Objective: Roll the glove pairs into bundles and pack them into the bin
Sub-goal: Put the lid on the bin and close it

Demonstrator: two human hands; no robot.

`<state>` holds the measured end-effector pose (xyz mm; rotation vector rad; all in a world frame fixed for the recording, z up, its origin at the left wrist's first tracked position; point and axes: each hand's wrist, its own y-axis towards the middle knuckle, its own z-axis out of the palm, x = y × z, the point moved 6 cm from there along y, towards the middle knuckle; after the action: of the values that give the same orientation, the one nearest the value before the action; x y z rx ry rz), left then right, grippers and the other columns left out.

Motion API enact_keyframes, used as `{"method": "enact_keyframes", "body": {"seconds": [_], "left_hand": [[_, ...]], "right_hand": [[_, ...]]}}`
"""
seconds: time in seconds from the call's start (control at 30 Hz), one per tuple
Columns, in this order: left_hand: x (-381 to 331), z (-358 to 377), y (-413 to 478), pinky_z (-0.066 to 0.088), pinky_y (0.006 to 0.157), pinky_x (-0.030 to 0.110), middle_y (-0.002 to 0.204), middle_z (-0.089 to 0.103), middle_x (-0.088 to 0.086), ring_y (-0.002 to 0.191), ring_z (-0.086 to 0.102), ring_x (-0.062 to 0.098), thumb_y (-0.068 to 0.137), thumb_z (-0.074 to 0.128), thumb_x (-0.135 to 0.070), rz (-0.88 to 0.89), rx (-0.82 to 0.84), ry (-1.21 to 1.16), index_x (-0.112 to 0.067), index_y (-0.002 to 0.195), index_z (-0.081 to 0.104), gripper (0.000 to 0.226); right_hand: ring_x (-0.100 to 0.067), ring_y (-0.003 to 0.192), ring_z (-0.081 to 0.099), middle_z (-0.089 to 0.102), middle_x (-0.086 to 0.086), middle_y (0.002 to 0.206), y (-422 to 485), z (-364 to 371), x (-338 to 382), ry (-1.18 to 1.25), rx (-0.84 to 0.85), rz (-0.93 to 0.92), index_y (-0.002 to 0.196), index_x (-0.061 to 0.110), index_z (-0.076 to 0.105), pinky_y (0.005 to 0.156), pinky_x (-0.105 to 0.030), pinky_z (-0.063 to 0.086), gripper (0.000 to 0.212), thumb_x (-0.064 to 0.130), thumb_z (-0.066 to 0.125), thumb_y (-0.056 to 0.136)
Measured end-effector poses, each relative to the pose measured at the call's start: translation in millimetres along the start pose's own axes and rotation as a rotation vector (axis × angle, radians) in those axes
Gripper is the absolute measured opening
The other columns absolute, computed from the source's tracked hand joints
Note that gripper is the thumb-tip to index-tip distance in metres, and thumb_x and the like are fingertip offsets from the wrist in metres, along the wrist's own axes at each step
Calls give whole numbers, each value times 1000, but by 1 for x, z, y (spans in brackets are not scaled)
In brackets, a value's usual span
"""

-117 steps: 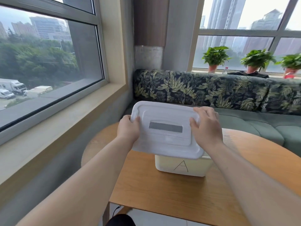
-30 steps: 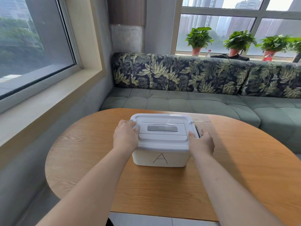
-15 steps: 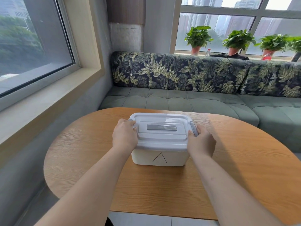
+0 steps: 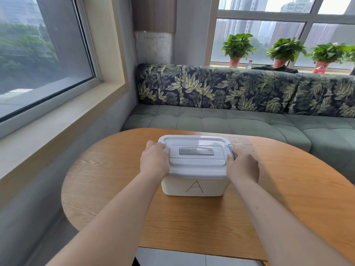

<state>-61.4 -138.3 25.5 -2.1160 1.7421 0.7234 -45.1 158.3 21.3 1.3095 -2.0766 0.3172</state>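
Note:
A white plastic bin (image 4: 192,187) marked with a hand-drawn "A" stands on the round wooden table (image 4: 288,189). Its white lid (image 4: 196,166), with a grey handle (image 4: 196,151) lying flat in the top, sits closed on the bin. My left hand (image 4: 154,162) curls over the lid's left end, hiding the latch there. My right hand (image 4: 243,167) grips the lid's right end, fingers on the grey latch (image 4: 231,149). No gloves are visible; the bin's inside is hidden by the lid.
A green bench sofa (image 4: 221,120) with leaf-print cushions runs behind the table. A wide window ledge (image 4: 57,120) lies to the left. Potted plants (image 4: 238,47) and bottles stand on the far sill.
The lid, held tilted above the bin 3.9 s ago, now sits flat on it. Both hands have shifted to the lid's ends, and the right hand has closed on the right latch.

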Motion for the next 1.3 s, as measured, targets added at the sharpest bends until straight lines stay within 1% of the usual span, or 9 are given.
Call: {"method": "enact_keyframes", "body": {"seconds": [0.17, 0.23, 0.37, 0.5, 0.6, 0.7, 0.8, 1.1, 1.3], "left_hand": [[2, -10, -5, 47, 70, 35, 131, 42, 6, 79, 58, 22, 111, 51, -33, -20, 67, 105, -21, 133, 62, 28], [2, -13, -9, 47, 70, 34, 130, 43, 7, 76, 56, 21, 109, 52, -40, 10, 97, 158, -23, 137, 60, 33], [7, -29, -20, 50, 73, 37, 126, 46, 8, 92, 58, 27, 106, 52, -48, 74, 130, 293, -25, 139, 52, 40], [14, -48, -23, 46, 89, 38, 125, 46, 5, 110, 47, 26, 106, 45, -53, 211, 10, 497, -24, 136, 53, 42], [19, -52, -23, 43, 112, 43, 153, 42, 5, 138, 41, 28, 107, 48, -55, 319, 1, 431, -29, 154, 44, 54], [31, -53, -21, 22, 131, 46, 176, 20, -2, 162, 17, 25, 107, 47, -59, 392, 114, 377, -33, 165, 30, 66], [46, -56, -19, 8, 133, 41, 178, 12, -11, 165, 5, 15, 106, 46, -64, 438, 232, 373, -39, 167, 24, 70], [100, -75, -11, -2, 130, 38, 176, 13, -20, 163, 0, 5, 101, 42, -76, 362, 293, 295, -53, 163, 28, 67], [114, -81, -8, -5, 132, 41, 178, 10, -14, 164, -2, 11, 102, 37, -76, 212, 244, 319, -52, 163, 29, 66]], "right_hand": [[-37, 97, 59, 68, -10, 109, 10, 7, 6, -115, 113, 1, 122, 24, 68, 80, -39, 47, 29, 29, 44, 107], [-39, 116, 58, 64, -13, 128, 9, 13, 15, -131, 179, 10, 134, 19, 61, 91, -44, 47, 38, 40, 42, 108], [-41, 144, 37, 39, -7, 163, 2, 29, 31, -241, 256, -38, 163, 20, 33, 108, -52, 43, 72, 64, 41, 106], [-40, 152, 30, 25, -4, 174, 10, 55, 42, -281, 324, -116, 167, 25, 22, 116, -54, 35, 76, 67, 36, 105], [-38, 156, 25, 21, -2, 176, 9, 71, 57, -294, 363, -161, 168, 26, 21, 119, -55, 32, 76, 67, 36, 105], [-40, 156, 20, 15, 1, 178, -2, 85, 79, -297, 402, -221, 169, 27, 18, 122, -55, 29, 75, 64, 37, 107], [-38, 157, 17, 12, 3, 178, -14, 99, 99, -280, 449, -303, 170, 28, 16, 123, -55, 29, 74, 63, 36, 108], [-35, 163, 5, 10, 1, 179, -27, 136, 147, -352, 478, -478, 170, 25, 14, 129, -55, 21, 76, 65, 30, 108], [-37, 145, 28, 32, -8, 163, -44, 154, 189, -392, 318, -400, 155, 34, 44, 112, -50, 41, 57, 64, 40, 107]]}}
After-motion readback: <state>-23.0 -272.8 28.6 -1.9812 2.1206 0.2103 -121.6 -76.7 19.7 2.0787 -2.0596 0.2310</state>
